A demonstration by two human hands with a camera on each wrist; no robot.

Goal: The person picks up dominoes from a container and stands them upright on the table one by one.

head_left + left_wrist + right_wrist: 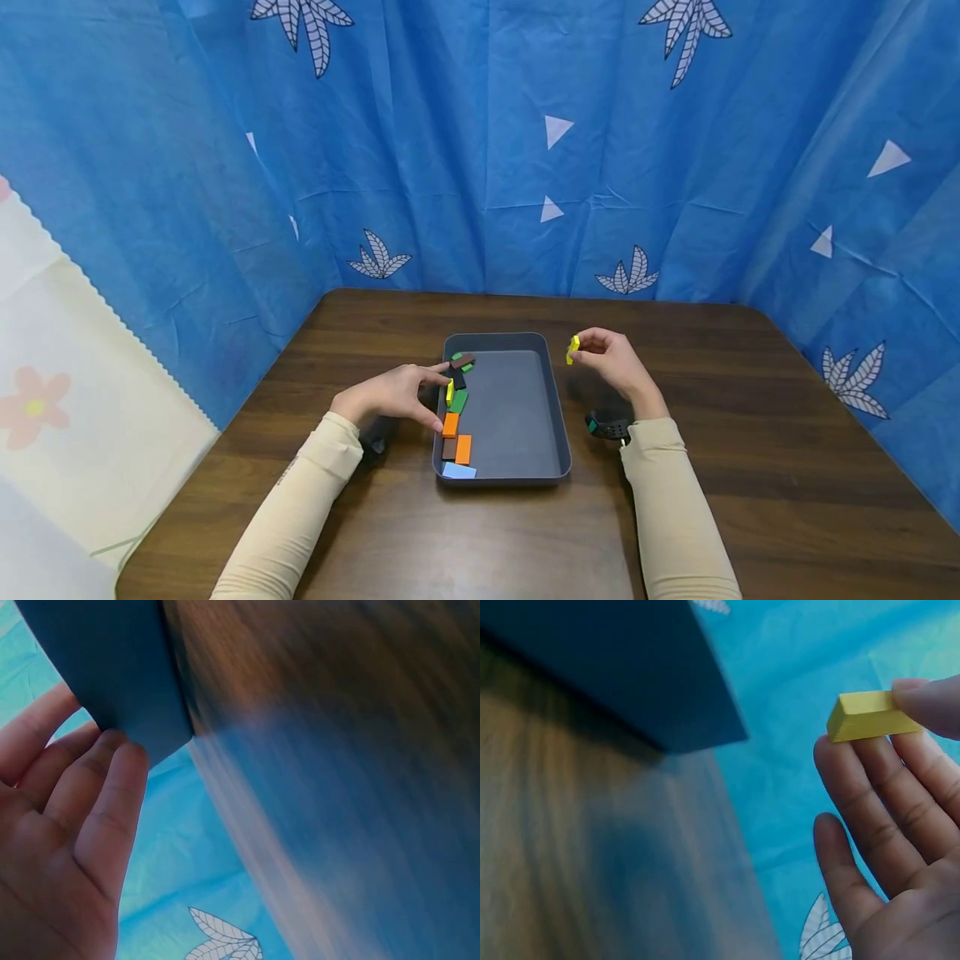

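Note:
My right hand (617,363) is raised just right of the grey tray (491,481). It pinches a small yellow block (866,718) with sloped ends between thumb and fingertips. The left hand (393,395) reaches over the tray's left wall, thumb and index finger spread apart. Its fingertips are near a second yellow block (450,392) standing on edge and an orange block (450,425). In the left wrist view, other fingers (112,802) lie along the outside of the tray wall. Along that wall inside the tray are also green (460,402), black (459,379), brown (449,449) and light blue (459,471) blocks.
The tray stands on a dark wooden table (525,542). Behind it hangs a blue curtain (480,167) with leaf prints. A black wrist strap (609,426) shows by the right wrist. A pale flowered cloth (67,400) hangs at the left.

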